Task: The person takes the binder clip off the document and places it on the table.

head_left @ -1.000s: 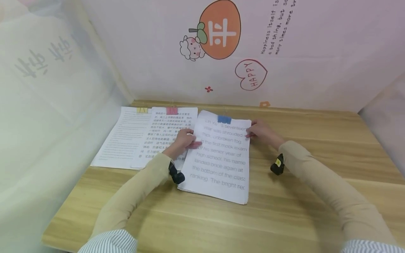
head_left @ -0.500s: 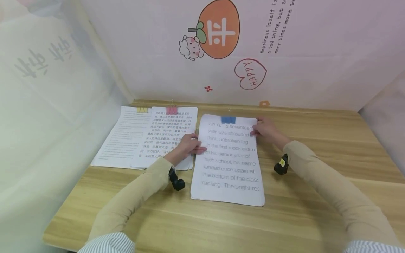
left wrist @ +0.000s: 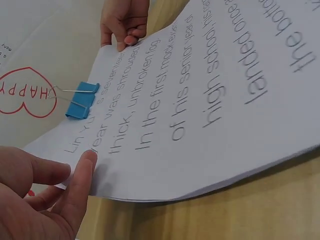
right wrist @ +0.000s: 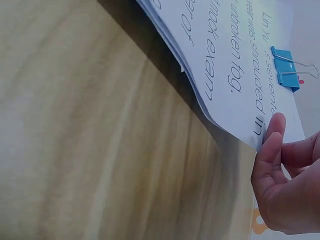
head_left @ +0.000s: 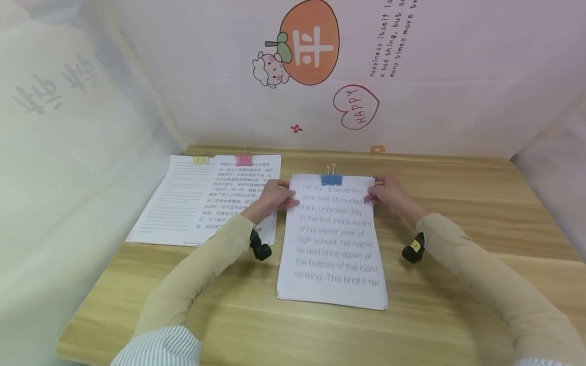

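Observation:
A stack of white printed sheets [head_left: 336, 239] with large English text is held at its upper end by both hands. A blue binder clip [head_left: 331, 180] grips its top edge, wire handles sticking up. My left hand [head_left: 273, 195] pinches the upper left edge; in the left wrist view some fingers [left wrist: 82, 177] lie on the top sheet, others behind the edge. At the upper right corner my right hand [head_left: 388, 193] pinches the sheets, fingers curled, as the right wrist view shows. That corner stands raised above the wooden table [right wrist: 115, 150], with a shadow under it.
Two more clipped stacks lie at the left, overlapping: one with a pink clip [head_left: 244, 160] and Chinese text, one with a yellow clip [head_left: 200, 160]. A printed cloth wall [head_left: 229, 91] rises behind the table, and a white one [head_left: 78, 152] at the left.
The blue-clipped stack has moved right, off the pink-clipped one, and straightened, coming slightly nearer. Both hands have gone along, keeping their hold. The clip's wire handles now show more plainly.

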`<state>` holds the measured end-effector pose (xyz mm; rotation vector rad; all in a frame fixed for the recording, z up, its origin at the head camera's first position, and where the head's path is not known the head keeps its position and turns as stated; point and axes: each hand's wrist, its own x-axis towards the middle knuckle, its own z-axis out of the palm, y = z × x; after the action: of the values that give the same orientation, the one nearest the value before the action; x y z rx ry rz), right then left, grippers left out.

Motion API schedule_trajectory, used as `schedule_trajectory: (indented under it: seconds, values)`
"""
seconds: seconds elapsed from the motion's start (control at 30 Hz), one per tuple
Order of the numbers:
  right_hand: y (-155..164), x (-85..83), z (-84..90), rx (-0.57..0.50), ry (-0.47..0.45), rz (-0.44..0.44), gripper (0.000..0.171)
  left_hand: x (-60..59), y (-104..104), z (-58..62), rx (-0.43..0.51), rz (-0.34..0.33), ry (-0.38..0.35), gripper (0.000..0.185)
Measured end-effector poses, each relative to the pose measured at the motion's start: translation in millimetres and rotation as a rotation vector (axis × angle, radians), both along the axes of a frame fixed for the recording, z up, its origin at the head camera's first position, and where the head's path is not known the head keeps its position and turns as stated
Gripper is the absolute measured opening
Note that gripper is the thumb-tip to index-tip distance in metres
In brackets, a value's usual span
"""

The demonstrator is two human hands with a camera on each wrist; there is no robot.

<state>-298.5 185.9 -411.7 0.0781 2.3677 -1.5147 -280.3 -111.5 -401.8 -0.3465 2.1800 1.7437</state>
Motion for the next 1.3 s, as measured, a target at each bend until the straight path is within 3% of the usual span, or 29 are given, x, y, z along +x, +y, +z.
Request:
schedule_trajectory:
  seconds: [0.13,0.37,0.7,0.83,1.1,1.3]
  values:
    - [2.2,6.2,-1.7,0.010,-0.001,-0.005,0.054,-12.4,10.5,8.2,-0.010,-0.035,0.042,0.050]
    - [2.0,12.8,-2.6,-0.010,-0.011,-0.011,0.055,-26.5,31.3,23.4,-0.153,-0.184,0.086,0.039]
    - [1.9,18.7,-5.9,-0.031,0.014,-0.006,0.048,-36.3,57.6,27.4,-0.318,-0.347,0.119,0.046]
    - [2.3,19.3,-8.4,-0.022,0.019,-0.003,0.041,-38.0,62.2,28.4,-0.290,-0.361,0.105,0.047]
    - [3.2,22.9,-9.7,0.016,0.033,0.021,0.039,-46.9,68.5,25.9,-0.108,-0.350,0.008,0.051]
    - [6.5,24.5,-9.4,0.027,0.039,0.021,0.039,-50.9,71.2,26.3,-0.073,-0.323,-0.025,0.054]
